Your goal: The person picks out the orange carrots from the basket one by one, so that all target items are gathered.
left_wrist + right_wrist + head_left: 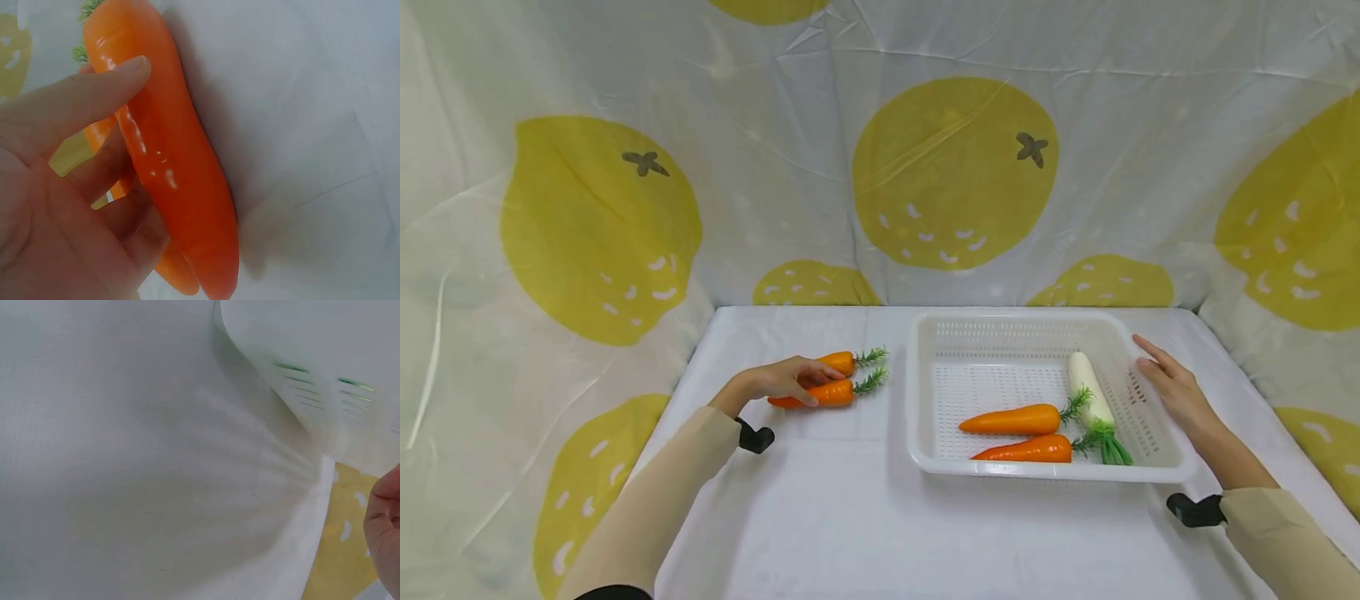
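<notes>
On the left of the table, my left hand (787, 380) grips the nearer orange carrot (837, 393). In the left wrist view its thumb lies across this carrot (169, 144), with the fingers curled behind it. A second carrot (838, 362) lies just behind, partly hidden by the hand. A white plastic basket (1052, 471) stands to the right. Inside it are two carrots, an upper one (1015, 420) and a lower one (1026, 450), and a white radish (1092, 390) with green leaves. My right hand (1180, 392) rests, fingers extended, against the basket's right rim.
A white cloth (820, 517) covers the table. Behind and at both sides hangs a curtain (775, 167) printed with yellow lemons. Black straps with small mounts sit at the left wrist (756, 436) and the right wrist (1197, 510).
</notes>
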A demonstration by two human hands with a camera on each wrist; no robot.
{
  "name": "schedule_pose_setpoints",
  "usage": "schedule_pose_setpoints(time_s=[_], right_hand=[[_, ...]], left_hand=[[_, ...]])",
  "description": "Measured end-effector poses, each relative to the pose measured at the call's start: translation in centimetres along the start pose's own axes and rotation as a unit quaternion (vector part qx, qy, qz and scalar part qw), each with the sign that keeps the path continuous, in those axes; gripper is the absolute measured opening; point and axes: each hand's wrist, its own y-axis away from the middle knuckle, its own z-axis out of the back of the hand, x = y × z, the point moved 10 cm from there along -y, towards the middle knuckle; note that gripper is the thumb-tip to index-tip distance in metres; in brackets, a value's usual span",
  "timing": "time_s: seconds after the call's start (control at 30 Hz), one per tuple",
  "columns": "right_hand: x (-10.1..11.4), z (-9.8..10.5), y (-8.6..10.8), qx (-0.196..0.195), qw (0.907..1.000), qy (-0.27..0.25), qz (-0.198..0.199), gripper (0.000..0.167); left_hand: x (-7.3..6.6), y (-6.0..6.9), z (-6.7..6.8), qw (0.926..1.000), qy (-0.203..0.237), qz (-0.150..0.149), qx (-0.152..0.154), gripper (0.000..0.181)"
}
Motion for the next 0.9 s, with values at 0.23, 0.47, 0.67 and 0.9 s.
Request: schedule_pose_setpoints(time_s=[0.23,0.47,0.67,0.9], right_hand=[[0.1,0.1,-0.1,-0.002,0.9999,-0.015,0.005,0.052],[0.0,0.0,0.2,0.000,0.9993,-0.038,0.000,0.050],[-0.2,-0.1,0.3,0.002,0.9990,-0.045,-0.004,0.051],[-0.1,-0.1,0.0,0.001,0.9999,-0.015,-0.009,0.054]], left_hand=[[-0.4,-0.1,0.0,0.9997,-0.002,-0.022,-0.007,0.052],[-1.0,-0.1,0.3,0.9996,-0.004,-0.027,-0.004,0.053],[-3.1,-0.2,1.3,0.9989,-0.012,-0.041,-0.021,0.053],[-6.9,-0.7,1.6,0.9977,0.026,-0.059,-0.024,0.053]])
